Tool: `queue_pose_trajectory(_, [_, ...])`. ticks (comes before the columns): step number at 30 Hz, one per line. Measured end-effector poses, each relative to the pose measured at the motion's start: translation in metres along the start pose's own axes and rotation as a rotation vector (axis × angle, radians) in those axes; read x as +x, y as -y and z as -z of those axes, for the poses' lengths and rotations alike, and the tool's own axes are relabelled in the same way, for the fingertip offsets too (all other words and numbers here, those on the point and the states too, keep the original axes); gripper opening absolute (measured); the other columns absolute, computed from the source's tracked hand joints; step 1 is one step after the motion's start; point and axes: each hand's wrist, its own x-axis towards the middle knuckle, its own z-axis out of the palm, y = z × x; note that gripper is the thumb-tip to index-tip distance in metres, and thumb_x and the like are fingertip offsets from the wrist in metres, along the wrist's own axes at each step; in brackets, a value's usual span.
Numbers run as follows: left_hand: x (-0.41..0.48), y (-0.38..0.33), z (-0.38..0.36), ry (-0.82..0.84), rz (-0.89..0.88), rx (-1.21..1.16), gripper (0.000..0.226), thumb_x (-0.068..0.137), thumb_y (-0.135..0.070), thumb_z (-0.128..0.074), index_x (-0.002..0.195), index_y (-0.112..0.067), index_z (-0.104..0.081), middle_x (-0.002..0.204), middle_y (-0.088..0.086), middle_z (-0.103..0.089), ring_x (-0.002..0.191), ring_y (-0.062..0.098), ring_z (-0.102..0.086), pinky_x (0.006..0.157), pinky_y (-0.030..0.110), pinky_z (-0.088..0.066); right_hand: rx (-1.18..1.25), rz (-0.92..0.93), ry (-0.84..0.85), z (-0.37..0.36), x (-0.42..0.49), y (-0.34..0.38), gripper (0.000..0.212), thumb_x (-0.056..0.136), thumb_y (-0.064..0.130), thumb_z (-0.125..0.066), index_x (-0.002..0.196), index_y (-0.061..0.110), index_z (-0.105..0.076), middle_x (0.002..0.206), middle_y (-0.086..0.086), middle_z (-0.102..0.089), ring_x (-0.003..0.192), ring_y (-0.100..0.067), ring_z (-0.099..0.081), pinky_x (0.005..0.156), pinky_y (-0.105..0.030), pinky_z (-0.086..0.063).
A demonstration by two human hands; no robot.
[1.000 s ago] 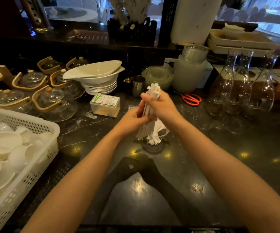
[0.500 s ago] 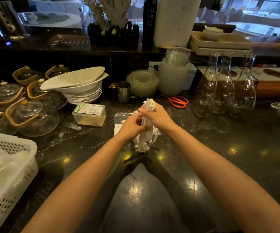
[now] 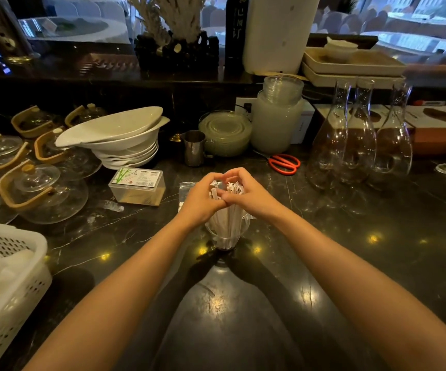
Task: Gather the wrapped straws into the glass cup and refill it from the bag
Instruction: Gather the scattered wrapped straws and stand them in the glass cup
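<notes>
A small glass cup (image 3: 226, 241) stands on the dark marble counter in the middle of the view. A bundle of white wrapped straws (image 3: 228, 219) stands in it, their lower ends at the cup's bottom. My left hand (image 3: 201, 200) and my right hand (image 3: 246, 195) are cupped together around the upper part of the bundle, with the straw tips showing between the fingers. A clear plastic bag (image 3: 185, 187) lies flat on the counter just behind my left hand, mostly hidden.
A toothpick box (image 3: 137, 187) sits left of the hands, with stacked white bowls (image 3: 120, 137) and glass teapots (image 3: 40, 188) beyond. A white basket (image 3: 5, 285) is at the near left. Red scissors (image 3: 284, 163), a steel cup (image 3: 194, 147) and glass carafes (image 3: 358, 140) stand behind and right.
The straw bundle has gone down from above the cup into it. Both hands have lowered with it and closed around its top.
</notes>
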Motion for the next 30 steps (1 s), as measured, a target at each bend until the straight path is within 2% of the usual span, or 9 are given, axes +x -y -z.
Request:
queue_pose_trajectory(3, [0.001, 0.0, 0.001, 0.015, -0.04, 0.049, 0.057, 0.073, -0.01, -0.069, 0.122, -0.017, -0.043, 0.102, -0.001, -0.054, 0.094, 0.01, -0.053, 0.083, 0.029, -0.047, -0.005, 0.0, 0.101, 0.006, 0.0, 0.001, 0.052, 0.08, 0.002, -0.058, 0.123, 0.017, -0.032, 0.134, -0.01, -0.037, 0.12, -0.012, -0.032, 0.081, -0.016, -0.035])
queue_pose_trajectory(6, [0.004, 0.0, 0.002, 0.041, -0.076, 0.121, 0.056, 0.073, -0.011, -0.069, 0.122, -0.017, -0.043, 0.1, -0.003, -0.052, 0.084, 0.007, -0.053, 0.071, 0.018, -0.044, 0.016, -0.014, 0.158, 0.012, -0.001, 0.002, 0.055, 0.079, -0.006, -0.052, 0.123, 0.018, -0.029, 0.137, -0.012, -0.035, 0.128, -0.017, -0.028, 0.093, -0.029, -0.034])
queue_pose_trajectory(8, [0.006, 0.0, 0.003, 0.018, -0.095, 0.16, 0.049, 0.077, -0.013, -0.065, 0.121, -0.018, -0.045, 0.092, -0.003, -0.054, 0.072, 0.006, -0.052, 0.067, 0.019, -0.045, -0.002, -0.003, 0.125, 0.014, -0.001, 0.002, 0.048, 0.082, -0.003, -0.049, 0.122, 0.018, -0.032, 0.137, -0.011, -0.038, 0.127, -0.017, -0.032, 0.093, -0.031, -0.035])
queue_pose_trajectory(11, [0.007, 0.0, 0.005, -0.032, -0.137, 0.272, 0.038, 0.084, -0.016, -0.057, 0.12, -0.019, -0.048, 0.087, -0.006, -0.055, 0.068, 0.005, -0.051, 0.069, 0.024, -0.046, -0.048, 0.039, 0.006, 0.015, 0.002, 0.002, 0.032, 0.087, 0.006, -0.048, 0.117, 0.014, -0.04, 0.124, -0.005, -0.05, 0.115, -0.014, -0.046, 0.088, -0.026, -0.04])
queue_pose_trajectory(17, [0.011, 0.009, 0.007, -0.066, -0.178, 0.475, 0.03, 0.087, -0.018, -0.052, 0.116, -0.017, -0.058, 0.101, 0.01, -0.067, 0.088, 0.016, -0.052, 0.075, 0.027, -0.037, -0.333, 0.157, -0.049, 0.014, 0.009, -0.002, 0.018, 0.086, 0.009, -0.055, 0.103, 0.008, -0.059, 0.104, -0.012, -0.065, 0.089, -0.01, -0.053, 0.069, -0.013, -0.04])
queue_pose_trajectory(21, [0.013, 0.019, 0.007, -0.075, -0.169, 0.488, 0.031, 0.087, -0.014, -0.052, 0.117, -0.016, -0.058, 0.113, 0.012, -0.063, 0.108, 0.025, -0.048, 0.087, 0.03, -0.035, -0.403, 0.175, -0.056, 0.013, 0.011, -0.004, 0.023, 0.087, 0.008, -0.053, 0.107, 0.006, -0.063, 0.108, -0.015, -0.067, 0.099, -0.019, -0.06, 0.085, -0.027, -0.047])
queue_pose_trajectory(23, [0.012, 0.022, 0.006, -0.084, -0.172, 0.471, 0.032, 0.087, -0.01, -0.051, 0.118, -0.013, -0.057, 0.12, 0.012, -0.061, 0.115, 0.025, -0.047, 0.095, 0.033, -0.035, -0.433, 0.182, -0.038, 0.013, 0.01, -0.007, 0.026, 0.088, 0.007, -0.052, 0.111, 0.008, -0.063, 0.114, -0.015, -0.066, 0.106, -0.021, -0.06, 0.091, -0.028, -0.045])
queue_pose_trajectory(28, [0.01, 0.026, 0.005, -0.04, -0.158, 0.41, 0.039, 0.088, -0.002, -0.044, 0.126, -0.009, -0.047, 0.135, 0.012, -0.05, 0.131, 0.023, -0.038, 0.109, 0.032, -0.025, -0.512, 0.206, 0.027, 0.013, 0.011, -0.014, 0.039, 0.086, -0.006, -0.048, 0.119, 0.011, -0.057, 0.119, -0.016, -0.063, 0.109, -0.024, -0.059, 0.096, -0.037, -0.048])
queue_pose_trajectory(30, [0.009, 0.027, 0.004, -0.019, -0.141, 0.406, 0.042, 0.089, -0.001, -0.041, 0.129, -0.01, -0.043, 0.14, 0.012, -0.045, 0.134, 0.022, -0.033, 0.111, 0.032, -0.022, -0.555, 0.233, 0.036, 0.013, 0.012, -0.015, 0.044, 0.084, -0.009, -0.047, 0.121, 0.012, -0.056, 0.117, -0.016, -0.063, 0.106, -0.025, -0.059, 0.093, -0.035, -0.048])
